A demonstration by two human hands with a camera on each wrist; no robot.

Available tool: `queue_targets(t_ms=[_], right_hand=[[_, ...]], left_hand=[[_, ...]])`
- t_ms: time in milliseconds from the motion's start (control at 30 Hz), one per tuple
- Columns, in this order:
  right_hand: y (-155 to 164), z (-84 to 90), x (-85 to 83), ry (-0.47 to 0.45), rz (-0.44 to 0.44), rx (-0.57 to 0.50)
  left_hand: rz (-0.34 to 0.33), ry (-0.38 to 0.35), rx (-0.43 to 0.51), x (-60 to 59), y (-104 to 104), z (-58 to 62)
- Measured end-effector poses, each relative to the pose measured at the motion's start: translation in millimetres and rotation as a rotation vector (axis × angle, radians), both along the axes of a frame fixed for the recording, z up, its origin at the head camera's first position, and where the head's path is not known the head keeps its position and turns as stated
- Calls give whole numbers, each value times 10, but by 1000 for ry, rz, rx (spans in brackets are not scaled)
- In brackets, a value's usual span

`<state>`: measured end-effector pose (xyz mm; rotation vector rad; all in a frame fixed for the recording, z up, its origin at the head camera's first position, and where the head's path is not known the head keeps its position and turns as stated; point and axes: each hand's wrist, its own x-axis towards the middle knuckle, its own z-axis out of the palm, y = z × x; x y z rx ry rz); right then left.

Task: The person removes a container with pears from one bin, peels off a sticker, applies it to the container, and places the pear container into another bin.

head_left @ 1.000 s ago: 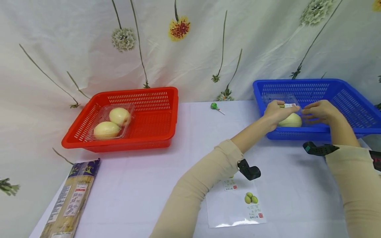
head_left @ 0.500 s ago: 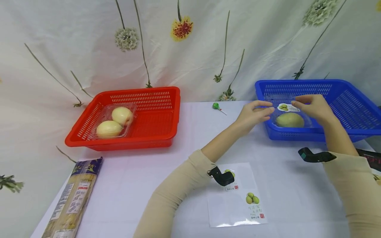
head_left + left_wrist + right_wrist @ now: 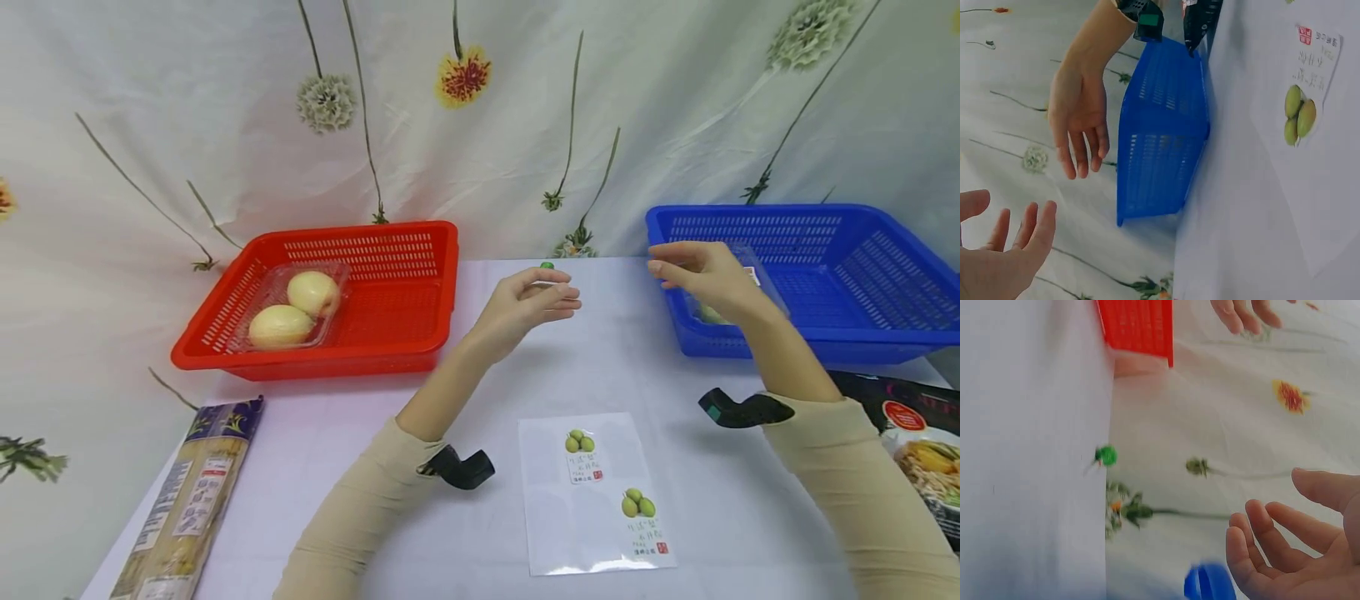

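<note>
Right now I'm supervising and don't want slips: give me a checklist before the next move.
Bare left hand free: ok, empty.
Bare right hand free: ok, empty.
Glossy pale sticker sheet uncovered: ok, two green-fruit stickers visible.
Clear plastic box in red plastic basket labelled: not ok, none visible.
Second clear plastic box, in blue plastic basket, labelled: ok, white label showing.
White label flat: cannot tell, mostly hidden.

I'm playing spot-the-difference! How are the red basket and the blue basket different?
The red basket is on the left, the blue basket on the right. Two pale fruits show in the red basket's clear box; the right hand partly hides the blue basket's labelled box from the head camera. Both have slotted sides and stand on the table.
</note>
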<state>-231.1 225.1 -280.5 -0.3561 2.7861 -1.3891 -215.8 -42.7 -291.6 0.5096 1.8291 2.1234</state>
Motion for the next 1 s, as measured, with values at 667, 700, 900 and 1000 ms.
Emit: queue_targets(t_ms=[667,700,900,1000], right_hand=[[-1216,-76,-214,-33,326,-174],[-1266,-78,-226,-41,336,-185],[-1548,-103,-298,-75,388,-233],[-1690,-104,-319,-88,401,-256]], left_hand=[[287,9,35,155,-1391,11],[294,4,44,175,-1453,1],[324,-3,102,292,-1795,-35],[336,13,119,346,-1940,-30]])
